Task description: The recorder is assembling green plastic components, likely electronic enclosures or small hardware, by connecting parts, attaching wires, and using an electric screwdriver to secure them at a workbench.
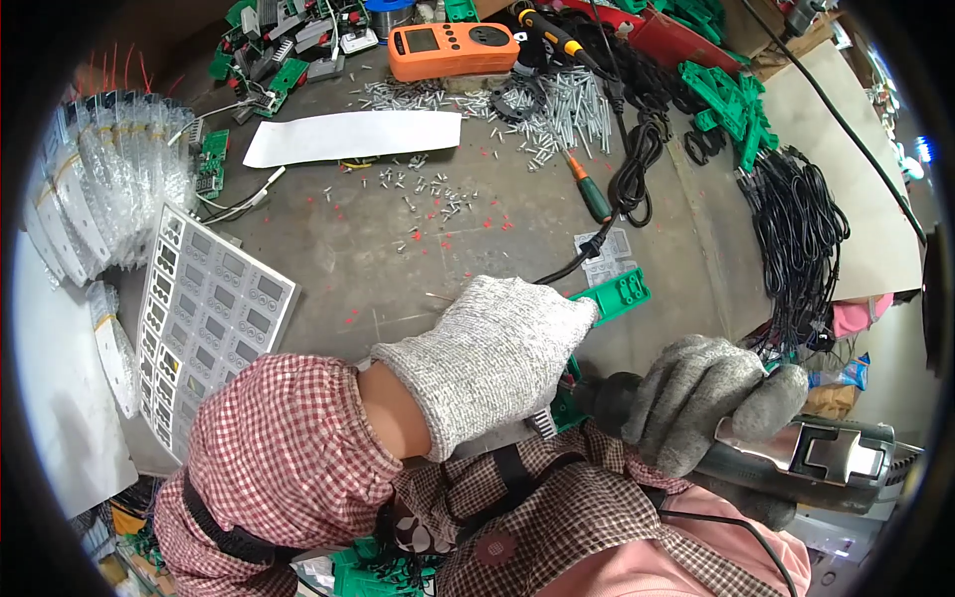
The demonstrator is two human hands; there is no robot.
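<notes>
My left hand (502,348), in a pale knitted glove, is closed around a green plastic casing (627,294). One end of the casing sticks out past my fingers, and its lower part shows below my hand. A black cable (569,271) runs up from it across the bench. My right hand (696,398), in a grey-coated glove, is wrapped around a dark electric screwdriver (865,453) with a metal lever on its side. The screwdriver's black nose points left, close to the casing's lower part; its tip is hidden.
Loose screws (577,104) lie beyond my hands, near a green-and-orange hand screwdriver (589,187) and an orange multimeter (453,50). A label sheet (214,323) and bagged parts (114,189) are at left. Coiled black cables (796,234) and green casings (731,104) lie at right.
</notes>
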